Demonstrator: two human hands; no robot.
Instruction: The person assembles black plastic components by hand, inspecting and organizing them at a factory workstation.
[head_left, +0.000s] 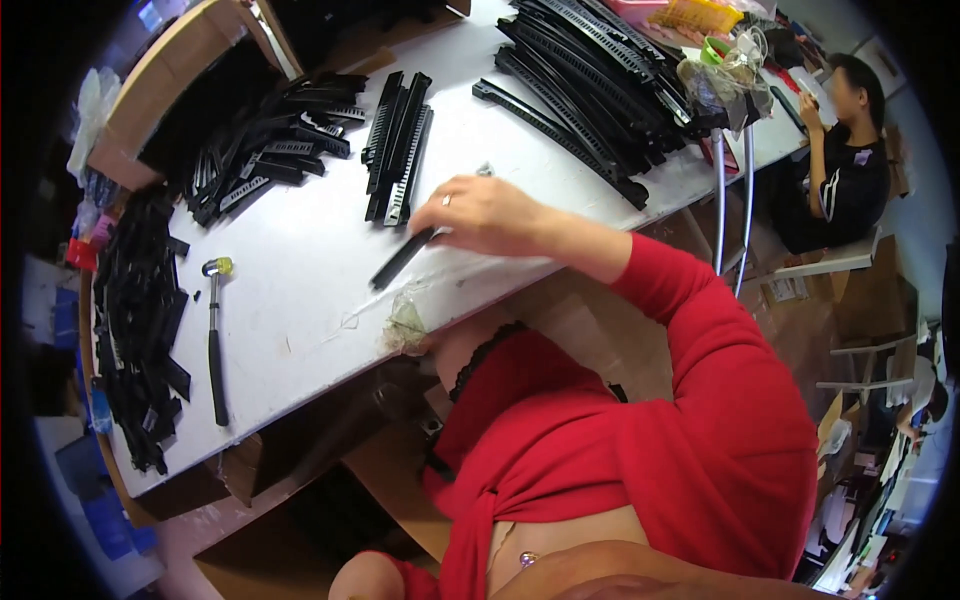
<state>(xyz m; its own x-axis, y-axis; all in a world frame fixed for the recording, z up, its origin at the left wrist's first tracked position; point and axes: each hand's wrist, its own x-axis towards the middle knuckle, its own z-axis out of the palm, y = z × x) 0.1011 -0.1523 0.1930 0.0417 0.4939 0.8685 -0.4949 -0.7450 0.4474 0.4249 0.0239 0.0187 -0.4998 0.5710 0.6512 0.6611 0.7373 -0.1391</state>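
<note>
Red clothing nearest camera; right hand closed on one end of a black strip, left hand out of view.
Strip is near the front edge of the white table, contact with it unclear. Probably light, stiff plastic, maybe slick, could snap if bent; best pinched mid-length. No brand, label or writing readable on it.

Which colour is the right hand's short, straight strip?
The strip is black, clearest in the head view.
</note>
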